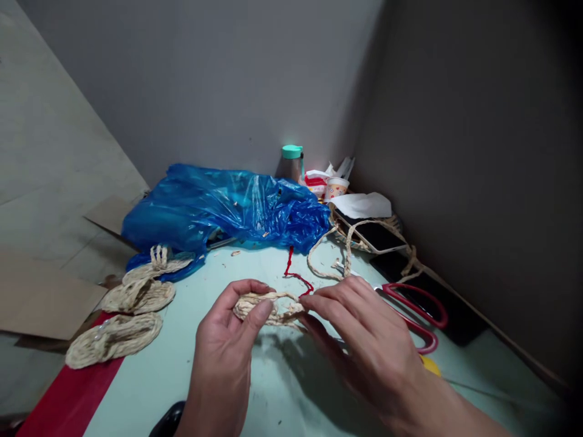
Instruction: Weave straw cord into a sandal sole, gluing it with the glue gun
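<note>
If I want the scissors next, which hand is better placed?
Probably the right hand: it is nearer the scissors, while the left hand grips the woven piece. Its fingers would first have to leave the piece's edge.

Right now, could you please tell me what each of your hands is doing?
Left hand: closed on the woven straw piece.
Right hand: fingertips at the piece's other end; grip cannot be told.

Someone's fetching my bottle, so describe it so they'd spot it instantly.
Find the big blue plastic bag by the grey wall. Behind the bag's right part stands the bottle; its mint-green lid sets it apart from the patterned cup to its right.
</note>
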Demonstrator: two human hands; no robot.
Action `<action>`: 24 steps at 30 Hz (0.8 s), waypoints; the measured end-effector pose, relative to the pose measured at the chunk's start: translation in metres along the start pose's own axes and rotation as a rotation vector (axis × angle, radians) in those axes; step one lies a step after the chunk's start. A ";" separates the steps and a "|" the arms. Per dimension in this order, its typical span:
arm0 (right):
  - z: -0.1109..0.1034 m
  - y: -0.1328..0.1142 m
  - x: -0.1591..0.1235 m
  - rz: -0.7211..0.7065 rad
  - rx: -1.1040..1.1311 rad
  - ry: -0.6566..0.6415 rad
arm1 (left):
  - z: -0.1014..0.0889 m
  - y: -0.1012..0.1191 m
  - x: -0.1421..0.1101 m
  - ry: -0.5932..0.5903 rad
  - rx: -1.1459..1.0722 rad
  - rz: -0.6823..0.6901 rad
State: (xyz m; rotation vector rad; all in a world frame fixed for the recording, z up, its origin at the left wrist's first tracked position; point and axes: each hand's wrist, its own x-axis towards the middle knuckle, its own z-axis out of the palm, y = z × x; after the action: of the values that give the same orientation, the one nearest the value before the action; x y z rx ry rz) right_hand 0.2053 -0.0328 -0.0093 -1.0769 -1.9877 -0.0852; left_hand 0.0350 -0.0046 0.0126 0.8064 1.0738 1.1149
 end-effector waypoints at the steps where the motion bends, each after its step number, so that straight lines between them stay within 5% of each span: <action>1: 0.001 -0.001 -0.001 0.003 -0.005 -0.007 | 0.001 0.000 -0.001 0.005 -0.002 -0.010; 12: 0.007 -0.005 -0.003 0.045 -0.052 -0.078 | -0.002 -0.004 0.002 0.015 0.008 -0.091; 17: 0.006 -0.008 -0.005 0.020 -0.121 -0.210 | -0.003 -0.011 0.005 0.034 0.042 -0.067; 21: 0.002 -0.005 -0.003 0.139 0.042 -0.342 | 0.002 -0.014 0.004 0.083 0.082 -0.008; 24: 0.003 -0.002 -0.002 0.182 0.129 -0.304 | 0.005 -0.017 0.002 0.103 0.124 0.042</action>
State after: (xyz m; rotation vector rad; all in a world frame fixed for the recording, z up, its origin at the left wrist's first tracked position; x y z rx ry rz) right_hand 0.2028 -0.0339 -0.0116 -1.2378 -2.1155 0.3170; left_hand 0.0452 -0.0071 -0.0016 0.8802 1.2262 1.1432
